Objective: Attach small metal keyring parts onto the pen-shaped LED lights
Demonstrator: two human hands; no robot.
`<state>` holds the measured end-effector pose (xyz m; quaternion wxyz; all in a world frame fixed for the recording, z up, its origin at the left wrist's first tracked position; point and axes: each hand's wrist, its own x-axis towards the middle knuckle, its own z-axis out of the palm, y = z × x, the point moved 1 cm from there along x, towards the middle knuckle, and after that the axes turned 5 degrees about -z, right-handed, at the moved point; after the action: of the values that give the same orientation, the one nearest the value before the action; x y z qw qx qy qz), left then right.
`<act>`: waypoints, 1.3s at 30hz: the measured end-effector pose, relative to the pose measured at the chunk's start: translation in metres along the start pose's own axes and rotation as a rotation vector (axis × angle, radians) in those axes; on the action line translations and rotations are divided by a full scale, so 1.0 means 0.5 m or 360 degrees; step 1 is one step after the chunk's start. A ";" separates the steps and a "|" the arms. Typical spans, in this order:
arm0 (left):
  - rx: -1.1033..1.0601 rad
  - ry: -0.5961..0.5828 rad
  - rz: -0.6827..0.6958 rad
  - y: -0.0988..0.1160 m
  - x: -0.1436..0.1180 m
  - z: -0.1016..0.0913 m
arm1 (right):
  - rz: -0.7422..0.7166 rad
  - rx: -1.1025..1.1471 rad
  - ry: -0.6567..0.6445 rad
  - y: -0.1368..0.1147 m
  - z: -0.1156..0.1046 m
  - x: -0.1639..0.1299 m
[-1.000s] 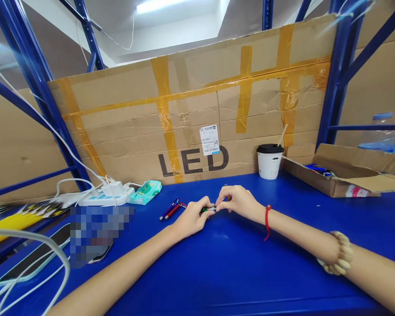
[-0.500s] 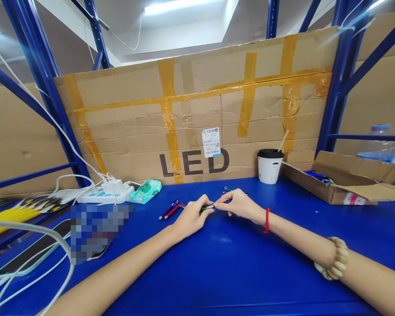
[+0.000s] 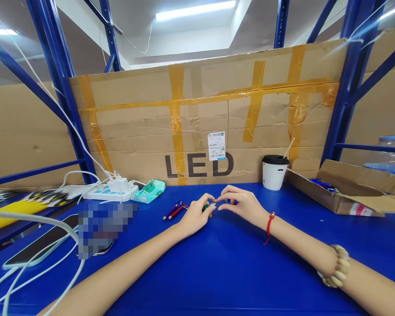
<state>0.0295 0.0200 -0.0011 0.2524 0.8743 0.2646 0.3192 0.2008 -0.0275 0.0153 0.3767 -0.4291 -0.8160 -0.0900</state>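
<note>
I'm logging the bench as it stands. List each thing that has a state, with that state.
Left hand: shut on green pen.
Right hand: fingertips pinching the pen's tip.
Green pen: held just above the table, between both hands.
Cup: upright, lid on, stick poking out.
Carton: open, flaps out.
Power strip: plugs in.
Spare pens: lying flat.

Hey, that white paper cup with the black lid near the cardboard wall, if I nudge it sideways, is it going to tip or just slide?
The paper cup stands upright on the blue table, taller than its base is wide, so a high nudge would probably tip it. The smooth tabletop suggests a low push would slide it. The lid looks seated, so spills seem limited, though the stick poking out implies an opening. How full it is cannot be seen.
</note>
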 end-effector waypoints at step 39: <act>0.0241 -0.0237 0.0128 0.017 -0.019 -0.003 | 0.0322 0.0615 -0.0226 0.005 0.012 -0.012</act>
<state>0.0246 0.0081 0.0010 0.1916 0.9221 0.2330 0.2423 0.2018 -0.0270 0.0065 0.4006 -0.4339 -0.7954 0.1366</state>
